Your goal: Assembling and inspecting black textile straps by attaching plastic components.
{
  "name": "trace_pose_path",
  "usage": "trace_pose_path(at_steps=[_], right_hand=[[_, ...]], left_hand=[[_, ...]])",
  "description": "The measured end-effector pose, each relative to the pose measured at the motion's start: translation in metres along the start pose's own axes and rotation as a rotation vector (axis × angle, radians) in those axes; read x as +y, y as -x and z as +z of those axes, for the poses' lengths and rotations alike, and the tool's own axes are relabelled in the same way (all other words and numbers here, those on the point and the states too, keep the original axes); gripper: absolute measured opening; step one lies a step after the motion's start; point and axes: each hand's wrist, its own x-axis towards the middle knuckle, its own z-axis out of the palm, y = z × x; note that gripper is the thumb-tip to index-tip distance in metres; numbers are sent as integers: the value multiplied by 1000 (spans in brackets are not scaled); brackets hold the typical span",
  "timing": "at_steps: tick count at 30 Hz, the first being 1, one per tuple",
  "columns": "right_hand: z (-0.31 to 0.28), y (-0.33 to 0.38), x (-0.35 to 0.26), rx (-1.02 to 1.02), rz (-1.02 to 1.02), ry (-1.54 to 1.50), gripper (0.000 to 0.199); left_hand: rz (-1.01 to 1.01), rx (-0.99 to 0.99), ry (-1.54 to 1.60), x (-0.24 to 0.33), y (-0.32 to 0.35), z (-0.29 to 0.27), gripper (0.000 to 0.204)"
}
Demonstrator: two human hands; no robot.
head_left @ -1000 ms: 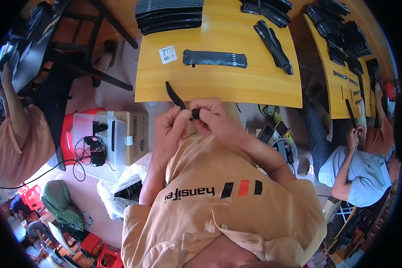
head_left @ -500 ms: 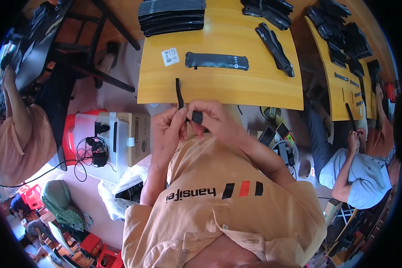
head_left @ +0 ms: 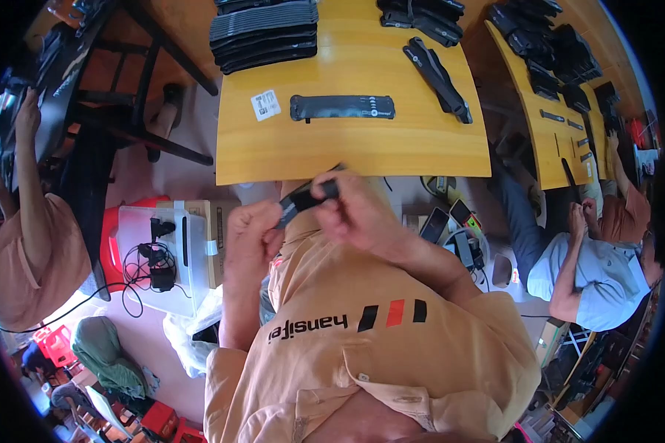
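Observation:
A black strap [head_left: 301, 198] stretches slantwise between my two hands, just off the near edge of the wooden table [head_left: 258, 166]. Closed around its lower end is my left hand [head_left: 255, 232]. My right hand [head_left: 356, 215], a little farther right and higher, grips the other end, and a short dark tip sticks out past the fingers. Motion smears the strap somewhat. Beyond my hands, a flat black band with pale printing [head_left: 340, 108] lies lengthwise on the table. Beside it to the left is a white printed label [head_left: 265, 105].
At the table's far left stands a stack of black bands [head_left: 264, 38]. More folded black bands [head_left: 437, 80] lie at its right. A clear plastic box [head_left: 192, 258] with cables sits left of me. Co-workers sit on both sides; a second table [head_left: 528, 122] is at right.
My hands have drawn apart, the left one down and leftward. The strap, which stood up from my left hand, now spans both hands. The whole view has shifted slightly.

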Motion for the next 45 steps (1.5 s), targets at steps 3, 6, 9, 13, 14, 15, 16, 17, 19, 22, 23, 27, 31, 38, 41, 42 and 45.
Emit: trace_pose_path(at_steps=[3, 6, 9, 13, 14, 15, 16, 17, 19, 22, 23, 27, 31, 38, 41, 42, 45], right_hand=[[-44, 17, -34, 78, -81, -370, 26], [-72, 60, -105, 309, -492, -320, 24], [-84, 111, -152, 421, -842, -262, 24], [-78, 152, -179, 312, -740, -14, 26], [-69, 148, -174, 315, -732, -17, 26], [-62, 141, -172, 310, -664, 144, 23], [-60, 137, -172, 299, -598, 300, 20], [-60, 135, -171, 283, -587, 408, 18], [-53, 134, -166, 457, -624, 694, 19], [-40, 137, -159, 605, -625, 1113, 21], [-31, 131, -153, 698, -582, 1326, 19], [-27, 126, -149, 882, -503, 1643, 15], [-32, 125, -148, 989, -619, 1606, 21], [-41, 139, -154, 836, -626, 1450, 19], [-33, 133, -147, 554, -574, 1320, 26], [-28, 122, -139, 529, -543, 1336, 35], [-20, 84, -112, 317, -437, 1294, 42]], left_hand=[[-49, 130, 235, 8, 8, -43, 35], [-93, 86, 606, 18, 27, -125, 32], [99, 84, 815, 27, 57, -193, 29], [220, 261, 727, 36, 72, -203, 32], [224, 220, 696, 30, 63, -198, 31], [220, 193, 658, 25, 51, -179, 31], [196, 303, 580, 23, 40, -163, 32], [208, 303, 511, 18, 28, -148, 33], [262, 293, 388, 4, 7, -124, 32], [235, 334, 309, -17, -19, -101, 32], [219, 381, 277, -25, -28, -92, 31], [81, 417, 235, -76, -55, -79, 31], [-115, 261, 129, -103, -72, -64, 37], [-231, 412, -269, -75, -55, -68, 37], [89, 518, -463, -62, -50, -69, 34], [244, 448, -489, -51, -49, -49, 31], [613, 112, -689, -18, -52, 21, 33]])
